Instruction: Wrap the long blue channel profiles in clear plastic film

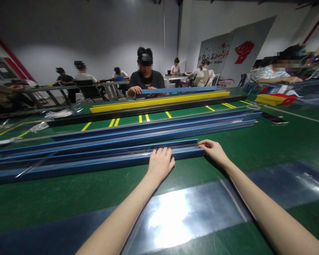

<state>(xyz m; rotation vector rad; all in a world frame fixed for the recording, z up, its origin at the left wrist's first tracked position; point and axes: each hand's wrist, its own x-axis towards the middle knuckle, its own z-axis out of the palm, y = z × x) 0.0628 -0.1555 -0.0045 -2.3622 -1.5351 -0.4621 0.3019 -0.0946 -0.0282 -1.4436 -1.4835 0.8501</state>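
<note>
A long blue channel strip (95, 163) lies across the green table in front of me, its right end near the middle. My left hand (161, 163) rests on top of it close to that end, fingers curled over its far edge. My right hand (214, 149) touches the strip's right end, fingers bent around the tip. A clear plastic film (138, 150) sits along the strip's open top.
Several more blue strips (154, 129) lie behind, then a black (149, 109) and a yellow strip (159, 101). A glossy clear sheet (188, 212) covers the table near me. A person opposite holds a blue strip (175, 90). Other people sit at tables behind and right.
</note>
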